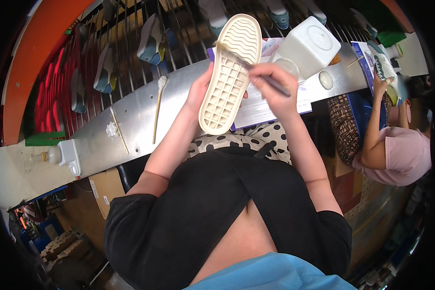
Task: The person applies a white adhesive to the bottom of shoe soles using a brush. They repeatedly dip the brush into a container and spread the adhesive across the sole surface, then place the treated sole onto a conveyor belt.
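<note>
A cream shoe sole (223, 92) is held upright in front of me, its gridded and wavy-ribbed face turned toward me. My left hand (200, 92) grips it along the left edge, with fingertips showing at its right side. In my right hand (275, 89) is a dark-handled brush (278, 88). Its blurred head lies over the sole at the border between the waves and the grid. Just behind my right hand stand a clear round container (287, 66) and a large white plastic jug (310, 46).
Shoe uppers (152, 41) lie on a rack of metal rods beyond the steel ledge (142, 108). White-tipped sticks (159, 104) and a white bottle (67, 155) rest at left. Printed sheets (270, 111) and a whitish oval piece (326, 80) lie nearer right. A co-worker (391, 150) handles a shoe at far right.
</note>
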`<action>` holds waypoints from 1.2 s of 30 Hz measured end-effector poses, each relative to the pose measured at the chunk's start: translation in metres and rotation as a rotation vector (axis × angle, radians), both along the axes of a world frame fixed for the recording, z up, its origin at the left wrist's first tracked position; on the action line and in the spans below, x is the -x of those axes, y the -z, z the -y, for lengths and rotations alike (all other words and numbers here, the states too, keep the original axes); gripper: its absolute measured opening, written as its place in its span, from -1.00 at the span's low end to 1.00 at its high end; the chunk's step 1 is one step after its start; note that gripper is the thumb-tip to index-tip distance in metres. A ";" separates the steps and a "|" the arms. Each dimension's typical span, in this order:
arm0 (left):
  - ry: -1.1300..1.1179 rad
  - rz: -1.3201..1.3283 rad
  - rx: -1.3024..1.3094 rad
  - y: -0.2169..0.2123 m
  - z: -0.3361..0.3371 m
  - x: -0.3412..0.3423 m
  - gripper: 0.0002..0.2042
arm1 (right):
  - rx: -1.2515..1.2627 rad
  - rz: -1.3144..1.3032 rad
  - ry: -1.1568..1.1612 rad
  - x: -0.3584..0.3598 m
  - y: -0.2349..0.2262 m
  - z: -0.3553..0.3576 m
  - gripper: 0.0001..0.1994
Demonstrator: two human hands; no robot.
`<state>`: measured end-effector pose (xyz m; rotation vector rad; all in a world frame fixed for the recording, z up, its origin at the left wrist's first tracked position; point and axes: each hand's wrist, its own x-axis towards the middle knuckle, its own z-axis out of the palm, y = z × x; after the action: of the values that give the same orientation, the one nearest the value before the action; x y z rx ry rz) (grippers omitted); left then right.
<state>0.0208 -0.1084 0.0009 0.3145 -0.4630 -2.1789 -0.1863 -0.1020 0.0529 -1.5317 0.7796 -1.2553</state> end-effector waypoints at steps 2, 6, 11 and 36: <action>-0.176 -0.013 -0.204 0.001 0.005 0.000 -0.37 | 0.151 -0.107 -0.063 -0.003 0.002 -0.006 -0.90; -0.138 -0.138 -0.106 0.004 0.017 -0.009 -0.35 | 0.098 -0.035 0.088 -0.011 0.006 -0.016 -0.88; -0.141 -0.024 0.019 0.009 0.028 -0.020 -0.32 | 0.135 -0.118 -0.188 -0.014 0.006 -0.027 -0.91; -0.068 0.293 0.179 -0.029 0.040 -0.053 -0.54 | 0.012 -0.042 -0.615 0.041 -0.033 0.031 -0.90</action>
<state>0.0733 -0.1482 0.0298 0.5461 -0.7931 -2.0154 -0.2273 -0.1329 0.0856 -1.6410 0.2811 -0.7701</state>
